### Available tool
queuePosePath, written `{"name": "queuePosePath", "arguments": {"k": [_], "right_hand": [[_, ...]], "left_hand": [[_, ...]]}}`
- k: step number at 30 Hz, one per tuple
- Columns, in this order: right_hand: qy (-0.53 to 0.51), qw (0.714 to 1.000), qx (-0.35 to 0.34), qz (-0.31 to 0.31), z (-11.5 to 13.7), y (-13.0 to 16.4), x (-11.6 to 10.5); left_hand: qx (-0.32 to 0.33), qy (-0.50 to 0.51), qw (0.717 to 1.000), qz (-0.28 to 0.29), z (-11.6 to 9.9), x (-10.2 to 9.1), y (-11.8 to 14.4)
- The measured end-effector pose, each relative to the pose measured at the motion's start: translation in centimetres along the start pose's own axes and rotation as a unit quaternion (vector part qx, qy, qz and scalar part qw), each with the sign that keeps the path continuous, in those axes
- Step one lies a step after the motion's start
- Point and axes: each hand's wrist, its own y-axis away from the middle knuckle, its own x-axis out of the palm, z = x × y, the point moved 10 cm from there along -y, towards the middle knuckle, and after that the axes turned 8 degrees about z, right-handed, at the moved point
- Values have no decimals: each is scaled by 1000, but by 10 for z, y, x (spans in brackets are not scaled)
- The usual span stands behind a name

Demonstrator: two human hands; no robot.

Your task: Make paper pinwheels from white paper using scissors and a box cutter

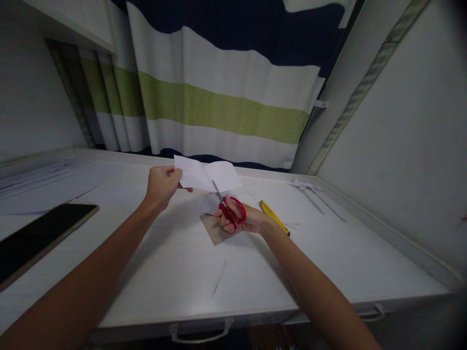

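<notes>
Two hands meet over the middle of the white desk point(175, 262), with a sheet of white paper point(204, 176) held up between them, just above the surface. The left hand point(162, 184) is closed in a pinch on the paper's left edge, thumb on top, keeping the sheet lifted and roughly level. The right hand point(241, 219) is wrapped through the red loops of a pair of scissors point(228, 206), whose blades point up into the lower edge of the paper near its middle; how far the blades stand apart is too small to tell. The paper looks thin, light and limp, and it sags and folds where it is unsupported, so in my judgement it wants a grip close to the cutting line, kept taut, or it will buckle and tear instead of shearing cleanly. Beneath the hands lies a tan piece of card point(215, 231), flat on the desk. A yellow utility knife point(274, 217) rests just beside the right wrist, and a dark phone point(36, 238) lies well apart at the left.
</notes>
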Motion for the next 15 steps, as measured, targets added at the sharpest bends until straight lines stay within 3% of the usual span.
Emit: {"name": "queuePosePath", "arguments": {"k": [15], "right_hand": [[-11, 1000, -16, -2, 2, -1, -6]], "left_hand": [[10, -31, 999, -4, -3, -3, 0]]}}
